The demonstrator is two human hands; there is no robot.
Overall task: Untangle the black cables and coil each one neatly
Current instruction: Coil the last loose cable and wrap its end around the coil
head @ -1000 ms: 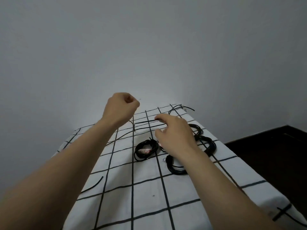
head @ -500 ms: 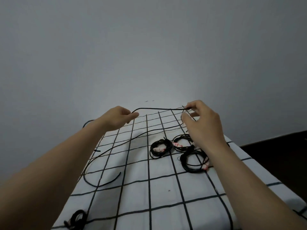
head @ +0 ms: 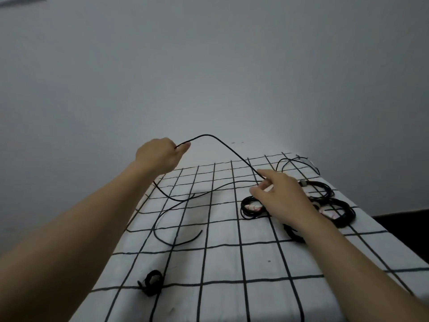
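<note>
Both hands are on the same black cable here. The left hand, raised around mid-frame, is curled almost into a fist and pinches one end between thumb and finger. The right hand, lower and right of centre, pinches the cable further along with its fingertips, the other fingers loosely bent. Between them the cable arches up in the air. The rest of it, the slack, snakes over the checked desk in a couple of open bends left of centre.

Stuff I'd worry about:

- The right hand sits just above a finished coil, with another coil further right. If the slack gets pulled through that way, it could hook a loop and drag a tidy bundle open again.
- One bend of the slack runs right up to the desk's left edge. A quick tug could flick it over the side, and its weight would then fight the coiling.
- The slack seems to cross itself. Hauling fast could cinch that crossing into a knot.
- A loose cable in the upper right lies near the coils, so it could easily get swept in.
- A small black strap low in the frame looks clear of the slack for now.
</note>
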